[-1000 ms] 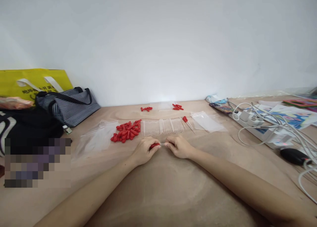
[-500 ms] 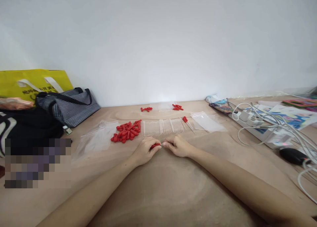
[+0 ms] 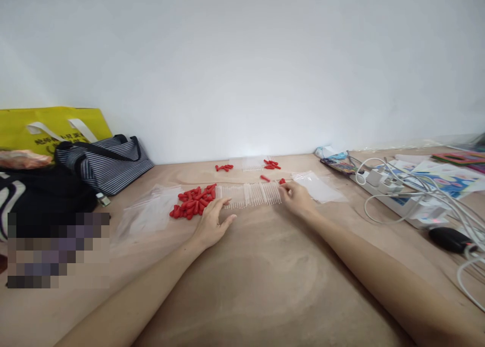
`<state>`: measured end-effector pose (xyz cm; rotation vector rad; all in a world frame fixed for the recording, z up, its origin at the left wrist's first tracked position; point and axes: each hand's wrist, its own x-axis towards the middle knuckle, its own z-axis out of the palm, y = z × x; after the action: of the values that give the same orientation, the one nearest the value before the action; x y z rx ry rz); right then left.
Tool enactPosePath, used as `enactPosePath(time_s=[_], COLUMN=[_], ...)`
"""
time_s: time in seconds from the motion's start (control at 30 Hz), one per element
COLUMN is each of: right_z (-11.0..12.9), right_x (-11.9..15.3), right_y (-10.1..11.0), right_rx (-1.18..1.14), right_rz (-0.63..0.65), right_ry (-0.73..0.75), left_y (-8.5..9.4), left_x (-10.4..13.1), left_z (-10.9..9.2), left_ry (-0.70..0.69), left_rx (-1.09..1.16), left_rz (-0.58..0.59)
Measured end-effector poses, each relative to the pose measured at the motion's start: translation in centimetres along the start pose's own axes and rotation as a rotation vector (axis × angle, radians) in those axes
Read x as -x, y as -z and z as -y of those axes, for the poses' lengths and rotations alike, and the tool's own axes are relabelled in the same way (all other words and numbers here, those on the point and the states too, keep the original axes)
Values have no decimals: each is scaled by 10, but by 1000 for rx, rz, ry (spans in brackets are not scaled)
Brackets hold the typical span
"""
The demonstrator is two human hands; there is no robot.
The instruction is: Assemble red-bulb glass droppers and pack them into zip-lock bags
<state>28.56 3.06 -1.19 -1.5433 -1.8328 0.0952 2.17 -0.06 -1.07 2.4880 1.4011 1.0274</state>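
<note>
My left hand [image 3: 214,223] is open, thumb and fingers apart, beside a pile of red rubber bulbs [image 3: 195,201]. Its fingertips reach the left end of a row of thin clear tubes [image 3: 248,194] laid side by side. At the right end of that row, my right hand [image 3: 297,199] is closed in a pinch. A red bulb [image 3: 265,178] sticks out up and left of its fingertips, seemingly on a dropper whose stem is mostly hidden by the fingers. Just beyond the hand show the red ends of droppers [image 3: 282,181], their stems covered.
Small groups of red bulbs [image 3: 224,167] and more clear tubes [image 3: 253,163] lie near the wall. Clear plastic bags [image 3: 151,210] are at left, another bag [image 3: 318,186] at right. A power strip [image 3: 394,200] with tangled cables stands right; a striped bag [image 3: 109,160] sits left.
My hands have moved apart. The left has let go of its red bulb and opened; the right has moved up and right to the row's end. A red bulb now shows beyond the row.
</note>
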Motion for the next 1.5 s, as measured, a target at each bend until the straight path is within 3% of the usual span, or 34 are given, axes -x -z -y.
enactPosePath(time_s=[0.13,0.27,0.77,1.03,1.13,1.33,1.5], right_z=[-26,-30,-25,-21,-12,2,3], right_x=[-11,-13,-7,-7,-12,-25,-31], right_y=[8,9,5,3,2,-6,-12], right_rx=[267,366,347,377,362,383,402], right_rz=[-20,59,147,36,108,245,249], right_ry=[-403,-522,-539,-315,-293,-377,-407], left_y=[0,1,2,0,0,14,27], left_x=[0,0,-2,0,0,-6,-8], left_z=[1,-2,-4,-3,-3,10,28], left_ry=[-44,-58,-69,-48,-27,112,111], left_rx=[8,-17,-12,-39,-121,-407,-608], left_rz=[70,108,138,127,88,-130,-124])
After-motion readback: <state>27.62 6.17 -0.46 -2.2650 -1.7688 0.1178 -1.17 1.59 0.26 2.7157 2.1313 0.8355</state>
